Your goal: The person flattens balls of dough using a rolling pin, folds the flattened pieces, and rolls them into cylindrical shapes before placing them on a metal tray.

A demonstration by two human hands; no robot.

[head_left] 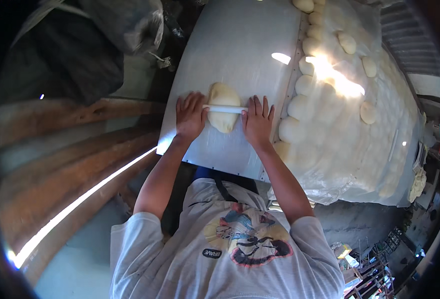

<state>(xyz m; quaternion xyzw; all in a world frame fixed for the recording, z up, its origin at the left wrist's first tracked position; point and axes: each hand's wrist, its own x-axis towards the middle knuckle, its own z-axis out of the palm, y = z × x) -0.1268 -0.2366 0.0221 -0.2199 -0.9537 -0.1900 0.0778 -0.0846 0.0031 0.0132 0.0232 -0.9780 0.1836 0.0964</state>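
Observation:
A piece of pale dough (222, 124) lies flattened on the smooth metal table (230, 50). Across its middle rests a slim white rolling pin (227, 109), which runs left to right. My left hand (190, 117) is flat over the pin's left end, fingers stretched forward and thumb against the pin. At the other end, my right hand (258, 122) lies open with its fingers spread and its thumb touching the pin. The pin's two ends are hidden beneath my palms.
Many round dough balls (297, 107) stand to the right, mostly beneath clear plastic sheeting (330, 164). A few balls (368, 112) sit on top of the sheet. Brown wooden beams (80, 149) run along the left. Dark cloth (80, 55) hangs at the upper left.

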